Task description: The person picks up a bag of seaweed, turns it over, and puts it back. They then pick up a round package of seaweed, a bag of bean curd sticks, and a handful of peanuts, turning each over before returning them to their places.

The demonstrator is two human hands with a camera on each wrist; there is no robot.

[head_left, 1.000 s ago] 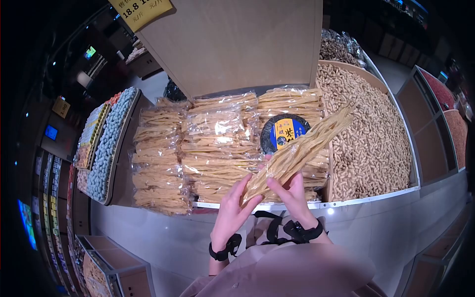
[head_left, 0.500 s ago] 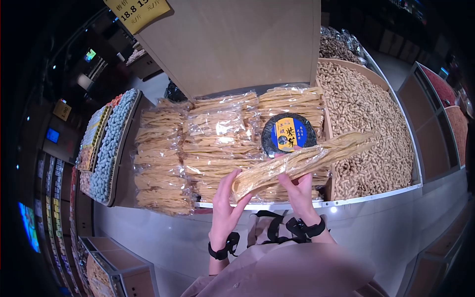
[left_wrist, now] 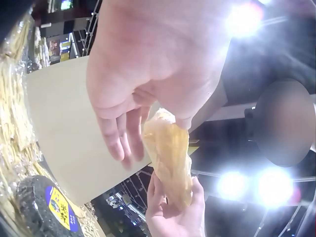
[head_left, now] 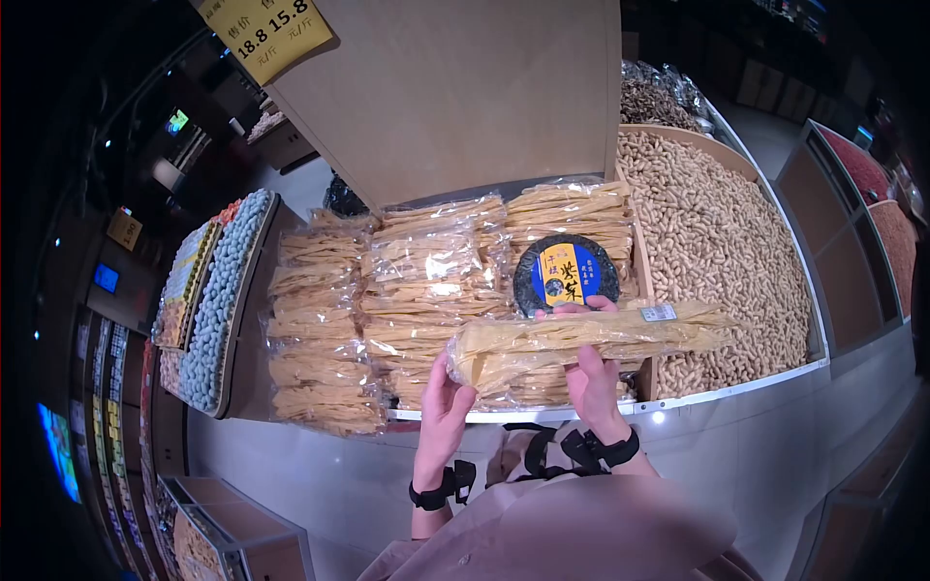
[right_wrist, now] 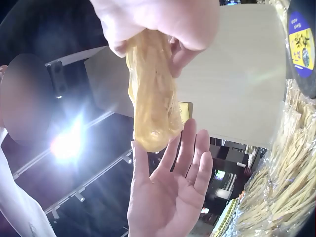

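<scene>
Pkt (head_left: 581, 341) over bin edge (head_left: 640, 257); R hand (head_left: 593, 389) fingers clamped on it, L hand (head_left: 445, 412) fingers apart at its L end.

Right hand (head_left: 596, 392) grips the long, pale-yellow, plastic-wrapped bundle (head_left: 528, 344) around its middle; left hand (head_left: 444, 416), fingers (right_wrist: 187, 143) extended, palm open, positioned at its left end.

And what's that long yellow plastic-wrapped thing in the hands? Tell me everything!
It's a long, wrinkled, pale-yellow bundle of dry-looking strips in shiny clear plastic, with a small whitish label towards its right end. It's held nearly level above similar clear-wrapped packs. The right hand grips its middle; the left hand, fingers fairly straight, touches its wide left end.
</scene>
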